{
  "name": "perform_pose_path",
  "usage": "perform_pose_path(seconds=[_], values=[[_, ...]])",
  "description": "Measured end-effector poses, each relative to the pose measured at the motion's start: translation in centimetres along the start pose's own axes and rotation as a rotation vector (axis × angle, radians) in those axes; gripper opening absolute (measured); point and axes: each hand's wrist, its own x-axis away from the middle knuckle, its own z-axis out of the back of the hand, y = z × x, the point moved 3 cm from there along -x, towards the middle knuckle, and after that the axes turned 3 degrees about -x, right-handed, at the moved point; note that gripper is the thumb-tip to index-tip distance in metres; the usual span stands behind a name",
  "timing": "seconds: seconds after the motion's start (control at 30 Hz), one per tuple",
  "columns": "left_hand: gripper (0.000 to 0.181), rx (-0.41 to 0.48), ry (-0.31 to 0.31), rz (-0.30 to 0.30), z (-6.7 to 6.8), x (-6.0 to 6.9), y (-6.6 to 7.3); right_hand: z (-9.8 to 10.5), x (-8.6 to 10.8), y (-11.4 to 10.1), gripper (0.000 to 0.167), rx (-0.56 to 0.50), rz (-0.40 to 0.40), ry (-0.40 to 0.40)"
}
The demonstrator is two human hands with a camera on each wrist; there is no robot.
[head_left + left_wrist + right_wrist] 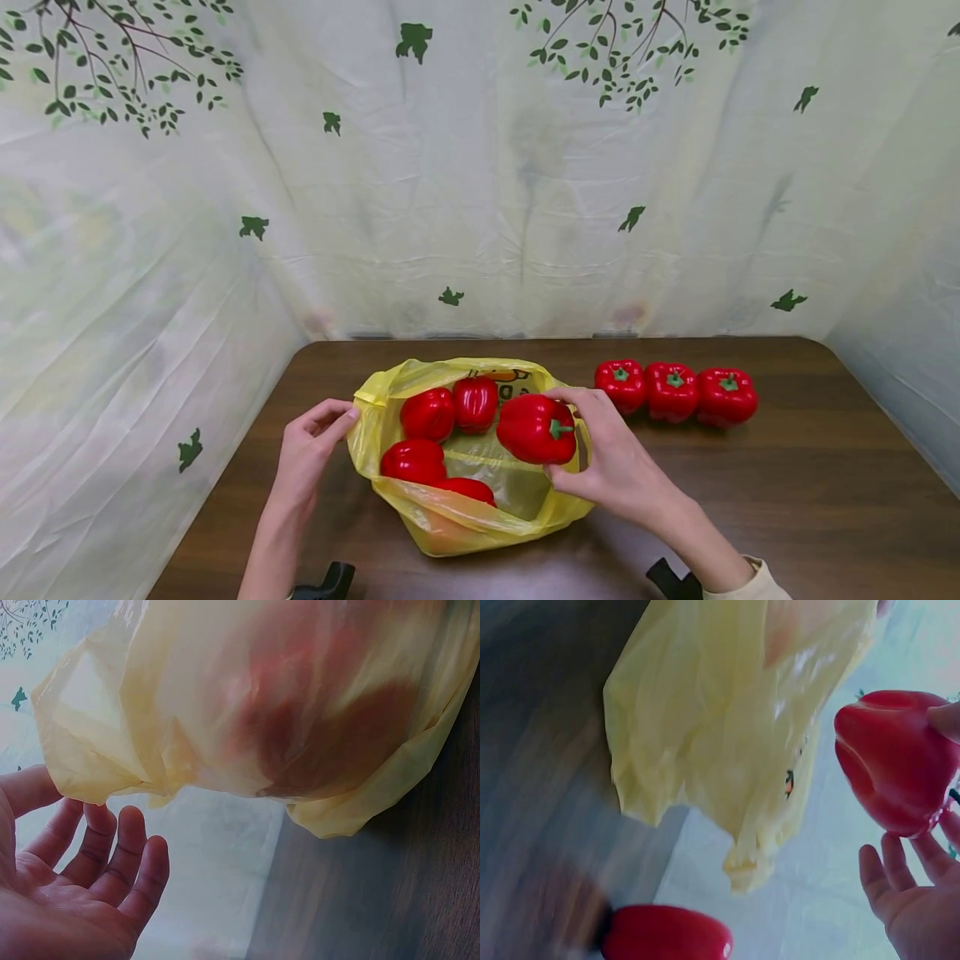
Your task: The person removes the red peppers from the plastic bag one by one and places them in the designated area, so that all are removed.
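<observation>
The left hand (pixel 305 442) pinches the left rim of the yellow bag (pixel 465 529) between thumb and finger, its other fingers loose. The bag sits open on the table (pixel 757 508), four red peppers (pixel 427 414) in its left and middle. Over the mouth's right part, the right hand (pixel 611 454) grips a held pepper (pixel 528 429) between thumb and fingers, its long axis sideways, stem to the right; the bag's bare inside lies below it, toward the near left. Farther right, three bell peppers (pixel 672 392) stand in a row.
</observation>
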Motion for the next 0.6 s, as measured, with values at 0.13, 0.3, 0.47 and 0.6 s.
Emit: perform_pose_path(seconds=[0.13,0.3,0.47,0.6], values=[[0.031,-0.002,-0.001,-0.004,0.0,0.0,0.0,0.9,0.1,0.3,0.082,0.014,-0.008,-0.016],[0.031,-0.005,0.001,-0.003,0.0,0.0,0.0,2.1,0.4,0.8,0.078,0.024,-0.022,-0.016],[0.031,-0.007,0.005,-0.002,0.0,0.0,0.0,3.0,0.8,1.2,0.080,0.048,-0.019,0.000],[0.031,-0.009,0.005,0.001,0.0,0.0,-0.1,4.0,1.1,1.5,0.085,0.065,-0.028,0.010]])
